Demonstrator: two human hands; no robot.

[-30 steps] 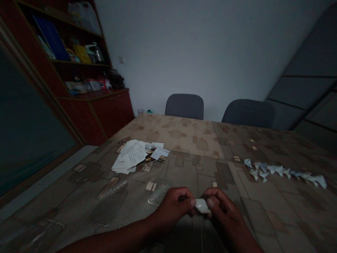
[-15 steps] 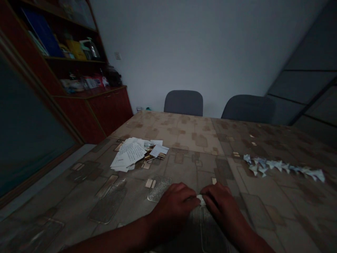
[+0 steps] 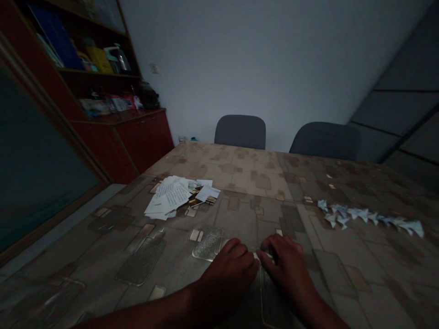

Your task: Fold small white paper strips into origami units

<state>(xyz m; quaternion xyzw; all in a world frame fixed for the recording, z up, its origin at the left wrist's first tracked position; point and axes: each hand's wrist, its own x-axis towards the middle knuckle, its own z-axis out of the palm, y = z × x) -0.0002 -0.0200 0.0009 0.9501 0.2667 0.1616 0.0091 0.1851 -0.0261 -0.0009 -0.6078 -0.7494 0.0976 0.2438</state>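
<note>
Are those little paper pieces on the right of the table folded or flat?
Folded: the paper pieces have pointed, winged shapes and sit in a row on the table.

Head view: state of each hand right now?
Left hand: closed, fingers pinching a small white paper.
Right hand: closed, pinching the same paper, which is mostly hidden.

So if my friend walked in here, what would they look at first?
Probably the long row of little folded paper shapes on the right side of the table. Next comes the messy pile of papers on the left. Up close, the left hand and right hand pinch a small white paper.
</note>
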